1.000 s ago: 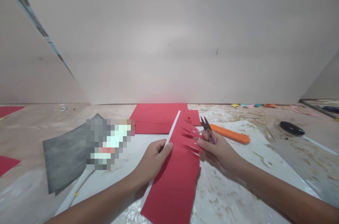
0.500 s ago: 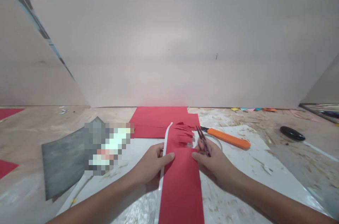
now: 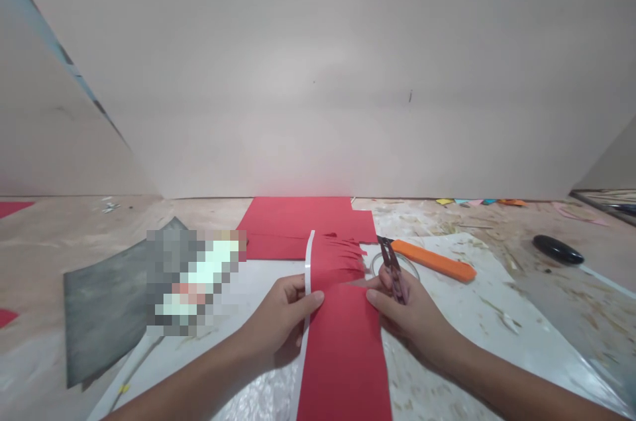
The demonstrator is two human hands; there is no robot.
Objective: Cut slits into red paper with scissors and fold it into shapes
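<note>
A long red paper strip [image 3: 342, 348] with a white edge lies lengthwise in front of me, its far right side cut into a fringe. My left hand [image 3: 283, 318] pinches the strip's left edge, thumb on top. My right hand [image 3: 410, 315] grips small thread snips [image 3: 392, 268], blades pointing away, right beside the strip's right edge just below the fringe cuts.
More red paper sheets [image 3: 303, 222] lie behind the strip. An orange utility knife [image 3: 432, 260] and a clear tape ring [image 3: 395, 265] sit to the right, a black oval object [image 3: 555, 250] farther right. A grey sheet [image 3: 109, 301] lies left. White boards wall the table.
The strip swung from slanted to straight in front of me. My right hand with the snips moved back to the strip's right edge; the left hand kept its pinch.
</note>
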